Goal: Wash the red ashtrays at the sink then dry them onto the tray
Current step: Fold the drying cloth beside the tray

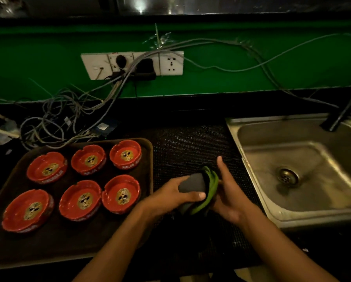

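Note:
Several red ashtrays with a gold emblem stand in two rows on a dark brown tray at the left. Over the black mat between tray and sink, my left hand grips a folded grey and green cloth, thumb on top of it. My right hand lies against the cloth's right side with the fingers straight and pointing away from me. The steel sink at the right holds no ashtray.
A black tap stands at the sink's far right corner. A tangle of grey cables lies on the counter behind the tray and runs up to a white socket panel on the green wall.

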